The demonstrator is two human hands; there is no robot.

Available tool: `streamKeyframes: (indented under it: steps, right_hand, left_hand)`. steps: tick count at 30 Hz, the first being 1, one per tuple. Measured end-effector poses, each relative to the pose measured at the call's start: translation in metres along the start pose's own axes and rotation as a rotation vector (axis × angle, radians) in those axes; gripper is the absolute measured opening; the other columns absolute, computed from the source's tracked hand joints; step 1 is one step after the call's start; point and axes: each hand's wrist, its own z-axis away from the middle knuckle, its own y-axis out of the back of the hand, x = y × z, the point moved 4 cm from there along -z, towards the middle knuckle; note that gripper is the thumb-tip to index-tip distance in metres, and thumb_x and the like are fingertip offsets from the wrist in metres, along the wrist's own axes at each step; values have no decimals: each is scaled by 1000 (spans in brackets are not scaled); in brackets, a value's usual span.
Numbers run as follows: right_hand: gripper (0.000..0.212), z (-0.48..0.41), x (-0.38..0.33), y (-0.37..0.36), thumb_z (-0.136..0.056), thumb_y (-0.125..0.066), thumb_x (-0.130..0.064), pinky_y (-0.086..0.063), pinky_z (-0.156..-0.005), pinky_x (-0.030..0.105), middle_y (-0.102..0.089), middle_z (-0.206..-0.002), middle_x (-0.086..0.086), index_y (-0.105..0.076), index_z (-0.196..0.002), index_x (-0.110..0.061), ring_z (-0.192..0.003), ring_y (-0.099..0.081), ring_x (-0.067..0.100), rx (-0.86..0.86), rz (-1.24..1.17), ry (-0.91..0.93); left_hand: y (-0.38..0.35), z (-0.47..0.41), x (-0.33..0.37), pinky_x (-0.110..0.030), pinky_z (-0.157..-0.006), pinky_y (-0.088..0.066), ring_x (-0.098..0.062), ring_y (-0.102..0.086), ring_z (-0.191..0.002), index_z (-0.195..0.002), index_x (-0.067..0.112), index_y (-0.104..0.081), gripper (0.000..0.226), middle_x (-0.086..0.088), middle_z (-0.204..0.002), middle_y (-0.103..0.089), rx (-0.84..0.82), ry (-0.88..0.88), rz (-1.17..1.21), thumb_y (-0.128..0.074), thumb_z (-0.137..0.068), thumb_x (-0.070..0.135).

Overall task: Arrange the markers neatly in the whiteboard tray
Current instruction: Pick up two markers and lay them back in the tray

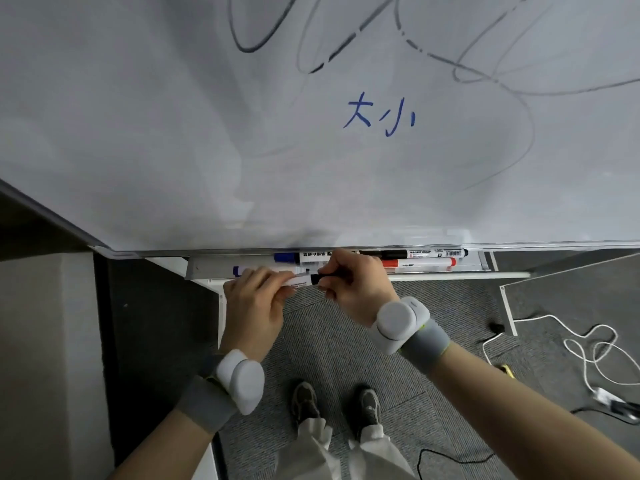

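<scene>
Gripping black marker (304, 280) at both ends just in front of whiteboard tray (207, 268) | left hand (254, 306) is pinching its white barrel | right hand (356, 282) is clasping its black cap | blue marker (287, 257), red marker (420, 263) are lying inside tray.

The marker (300, 280) held between the left hand (254, 308) and the right hand (356, 284) shows only a short white stretch and a black part, the rest lying under the fingers. The right hand also covers the middle of the blue-capped marker (294, 257) in the tray (486, 261). Label print on every marker is too small to read, and the whiteboard (173, 133) runs off the top edge.
</scene>
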Motion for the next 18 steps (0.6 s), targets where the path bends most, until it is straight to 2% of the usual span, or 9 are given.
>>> streamKeyframes:
  steps: [3,5,7,12,15,18]
  right_hand:
    - [19,-3,-5,13,-76,-65,6,-40,-55,11,-53,-52,-24,-59,-72,-12,-53,-54,3,1,126,75]
    - [21,-5,0,27,-78,-61,7,-42,-54,12,-59,-59,-15,-57,-72,-13,-55,-58,13,82,123,35]
    - [31,-5,10,42,-81,-58,8,-45,-53,14,-63,-64,-12,-52,-67,-20,-55,-60,16,168,60,-53]
    - [30,3,28,58,-82,-59,5,-52,-62,36,-66,-64,0,-51,-69,-21,-58,-61,19,244,35,-140]
    - [22,5,33,58,-82,-60,4,-51,-60,35,-65,-65,-1,-53,-73,-16,-60,-62,20,265,30,-149]
    - [17,4,34,57,-82,-61,4,-49,-56,24,-63,-62,-9,-55,-75,-11,-57,-60,10,275,69,-123]
  left_hand:
    - [-2,-9,-4,-40,-76,-40,-23,-54,-85,-107,10,-61,31,-9,-94,-61,-106,6,55,-58,-82,29]
    - [-4,-21,-14,-42,-76,-43,-29,-56,-89,-106,4,-60,34,-13,-100,-60,-112,23,-14,-70,-76,14]
    - [-6,-28,-25,-45,-73,-45,-35,-58,-87,-98,1,-62,31,-16,-97,-61,-128,17,-121,-75,-70,4]
    - [-14,-23,-38,-44,-66,-47,-35,-60,-77,-89,0,-64,30,-17,-86,-62,-182,-78,-312,-76,-63,-8]
    - [-8,-20,-38,-46,-66,-49,-39,-58,-73,-94,-2,-61,36,-21,-91,-59,-157,-18,-308,-70,-63,-16]
    - [-9,-29,-31,-41,-59,-46,-36,-53,-66,-94,-1,-56,24,-21,-90,-53,-141,7,-239,-67,-73,-6]
